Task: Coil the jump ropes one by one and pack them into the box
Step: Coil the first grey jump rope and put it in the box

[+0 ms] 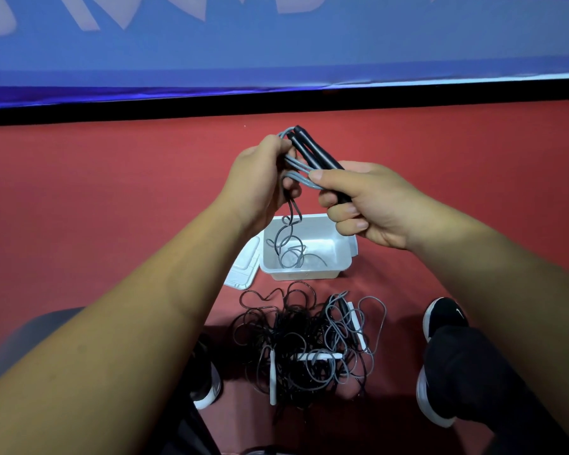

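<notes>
Clasping one jump rope (306, 155) are left hand (258, 180) and right hand (373, 206) — shoe (442, 320) bears swoosh.

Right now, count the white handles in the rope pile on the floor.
3 white handles: one at the left of the rope pile, one lying across its middle, one along its right side. The tangle may hide more.

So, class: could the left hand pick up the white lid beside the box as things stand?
Probably not yet: the left hand grips the grey rope loops, though the lid lies uncovered.
</notes>
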`<act>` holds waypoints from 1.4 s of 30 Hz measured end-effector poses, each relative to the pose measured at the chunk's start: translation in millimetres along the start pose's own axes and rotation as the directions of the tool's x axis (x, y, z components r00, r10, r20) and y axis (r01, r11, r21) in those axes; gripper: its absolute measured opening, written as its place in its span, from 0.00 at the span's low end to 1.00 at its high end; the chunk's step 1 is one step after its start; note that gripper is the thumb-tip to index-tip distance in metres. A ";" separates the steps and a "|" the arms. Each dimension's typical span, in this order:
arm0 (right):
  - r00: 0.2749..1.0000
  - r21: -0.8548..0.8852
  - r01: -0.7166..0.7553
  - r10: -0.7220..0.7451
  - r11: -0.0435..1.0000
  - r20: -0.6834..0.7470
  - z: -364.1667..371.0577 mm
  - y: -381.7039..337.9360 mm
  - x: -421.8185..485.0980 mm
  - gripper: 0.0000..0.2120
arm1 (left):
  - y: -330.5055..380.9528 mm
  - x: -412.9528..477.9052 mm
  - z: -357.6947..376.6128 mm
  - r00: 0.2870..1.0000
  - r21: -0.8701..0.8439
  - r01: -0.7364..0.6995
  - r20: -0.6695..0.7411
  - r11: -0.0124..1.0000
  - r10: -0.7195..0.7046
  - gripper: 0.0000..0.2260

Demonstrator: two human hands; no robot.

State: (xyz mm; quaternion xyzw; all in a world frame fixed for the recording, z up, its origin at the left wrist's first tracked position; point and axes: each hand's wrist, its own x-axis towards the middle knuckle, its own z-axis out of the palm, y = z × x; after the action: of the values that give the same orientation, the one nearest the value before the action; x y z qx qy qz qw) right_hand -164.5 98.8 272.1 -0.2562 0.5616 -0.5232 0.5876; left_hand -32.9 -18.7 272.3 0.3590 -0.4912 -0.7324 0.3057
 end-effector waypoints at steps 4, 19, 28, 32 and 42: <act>1.000 0.002 -0.009 0.009 1.000 -0.019 1.0 -0.1 -0.3 0.09 | 0.0 -0.3 -1.1 1.000 0.109 -0.012 0.004 0.994 0.012 0.12; 0.977 0.088 0.006 0.012 0.996 -0.212 -18.8 -9.3 6.4 0.11 | 12.2 -0.7 -31.6 0.832 0.647 -0.237 0.520 0.725 -0.192 0.09; 0.986 -0.002 -0.080 0.079 0.997 -0.145 -13.1 -3.9 1.5 0.11 | -4.4 -2.8 -34.8 0.817 0.837 -0.214 0.436 0.504 -0.378 0.08; 0.983 -0.101 -0.173 0.178 0.980 0.045 -10.3 -5.9 -7.0 0.08 | -13.5 -2.3 -37.2 0.847 0.892 -0.254 0.391 0.374 -0.359 0.10; 0.822 -0.344 -0.328 0.445 0.880 0.355 -11.4 -7.6 -28.9 0.10 | -4.5 -0.6 -44.0 0.812 0.715 -0.360 0.556 0.599 -0.176 0.05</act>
State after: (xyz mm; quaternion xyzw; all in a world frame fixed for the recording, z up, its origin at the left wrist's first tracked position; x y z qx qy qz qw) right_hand -172.4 125.7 287.4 -0.3203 0.5261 -0.2428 0.7495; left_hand 3.4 -38.8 256.8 0.1904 -0.8507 -0.4899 -0.0102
